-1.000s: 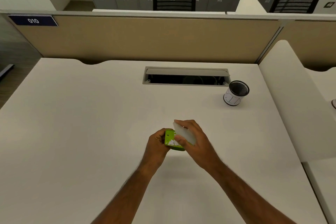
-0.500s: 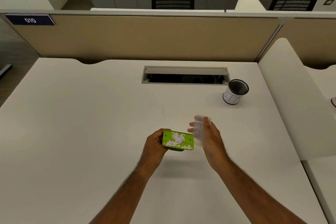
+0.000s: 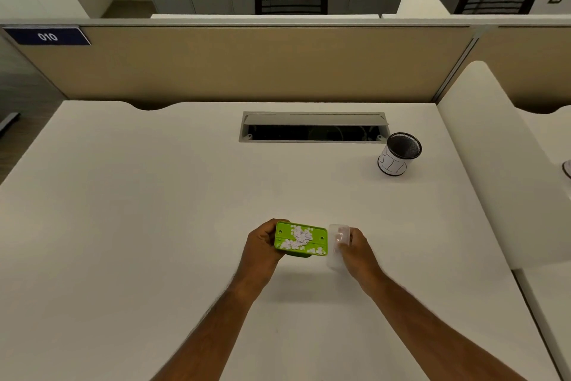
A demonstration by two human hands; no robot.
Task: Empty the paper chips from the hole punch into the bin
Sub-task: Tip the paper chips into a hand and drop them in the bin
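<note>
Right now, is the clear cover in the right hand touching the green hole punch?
Apart. The head view shows a strip of white desk between the clear cover in the right hand and the green hole punch.

Over a white desk (image 3: 154, 226), the left hand (image 3: 262, 244) grips a green punch (image 3: 301, 240) turned underside up, white chips (image 3: 299, 238) heaped on it. Just beside it, the right hand (image 3: 355, 252) holds a clear cover (image 3: 336, 244). A mesh cup (image 3: 398, 153) stands well apart, far right.
</note>
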